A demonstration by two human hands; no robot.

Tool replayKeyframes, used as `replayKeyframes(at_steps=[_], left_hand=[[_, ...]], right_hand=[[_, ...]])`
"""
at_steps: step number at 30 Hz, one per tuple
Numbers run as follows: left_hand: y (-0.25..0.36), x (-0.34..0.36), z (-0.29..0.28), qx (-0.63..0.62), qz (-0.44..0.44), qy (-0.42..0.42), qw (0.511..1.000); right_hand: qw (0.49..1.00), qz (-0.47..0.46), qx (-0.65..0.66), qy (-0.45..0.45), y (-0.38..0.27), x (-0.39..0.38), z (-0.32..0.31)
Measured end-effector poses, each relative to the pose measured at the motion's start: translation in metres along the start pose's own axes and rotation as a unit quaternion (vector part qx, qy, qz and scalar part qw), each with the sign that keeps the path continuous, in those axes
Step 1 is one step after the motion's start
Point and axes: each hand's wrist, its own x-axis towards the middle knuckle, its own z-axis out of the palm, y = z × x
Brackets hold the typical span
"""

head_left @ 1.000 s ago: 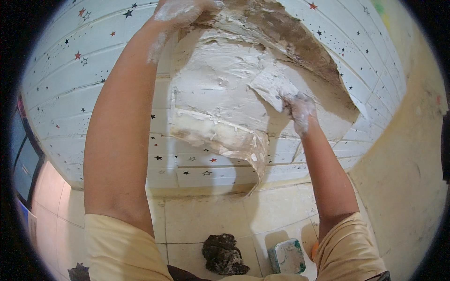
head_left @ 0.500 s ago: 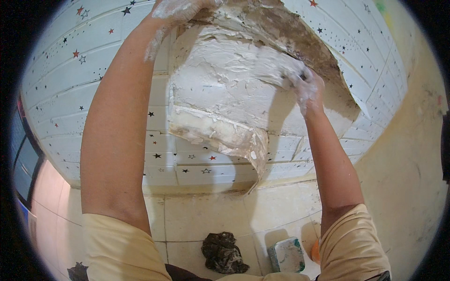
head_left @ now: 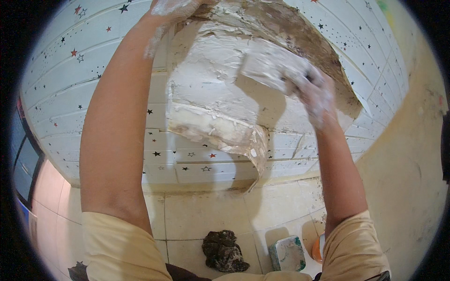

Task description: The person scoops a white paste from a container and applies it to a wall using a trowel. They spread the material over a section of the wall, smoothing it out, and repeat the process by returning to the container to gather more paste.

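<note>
My right hand [head_left: 316, 93] grips a flat, wide spreader [head_left: 269, 65] smeared all over with white putty; motion blurs both. Its blade is close to a wall patch [head_left: 206, 77] coated in rough white putty. At the top edge my left hand [head_left: 176, 8], whitened with putty, is at the upper corner of a peeled-back sheet of wall covering [head_left: 323, 44] with a brown, stained underside. The fingers of that hand are partly cut off by the frame, but the sheet appears held up by them. Below the patch a torn lower flap [head_left: 220, 133] hangs down.
White brick-pattern wall covering [head_left: 108, 61] with stars surrounds the patch. On the tiled floor [head_left: 201, 210] lie a dark crumpled bag [head_left: 224, 250], a putty-smeared rectangular container [head_left: 287, 254] and an orange object [head_left: 318, 248] partly behind my right sleeve. A plain yellowish wall [head_left: 408, 154] stands at right.
My right hand and the spreader have come slightly down and right, and more of the spreader's flat face shows. My left hand has barely moved.
</note>
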Motion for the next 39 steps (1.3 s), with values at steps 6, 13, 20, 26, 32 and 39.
replayKeyframes(at_steps=[6,13,20,26,32,39], left_hand=[[0.006,0.004,-0.011,-0.039,-0.003,-0.02,0.999],[0.025,-0.009,-0.018,0.085,0.033,0.03,0.995],[0.016,-0.004,-0.012,0.045,0.005,0.006,0.999],[0.021,-0.011,-0.016,0.027,-0.003,0.018,0.999],[0.013,0.002,-0.015,0.058,-0.002,0.0,0.998],[0.02,-0.012,-0.018,0.12,0.044,0.023,0.992]], right_hand=[[0.974,0.012,-0.208,0.088,0.064,0.052,0.02],[0.992,0.059,-0.039,0.107,0.033,-0.009,-0.046],[0.964,-0.167,-0.205,0.008,-0.018,0.013,0.034],[0.919,-0.158,-0.34,0.122,-0.002,0.054,0.06],[0.95,-0.002,-0.3,0.084,0.052,0.048,-0.01],[0.988,0.095,0.022,0.117,0.013,-0.009,-0.064]])
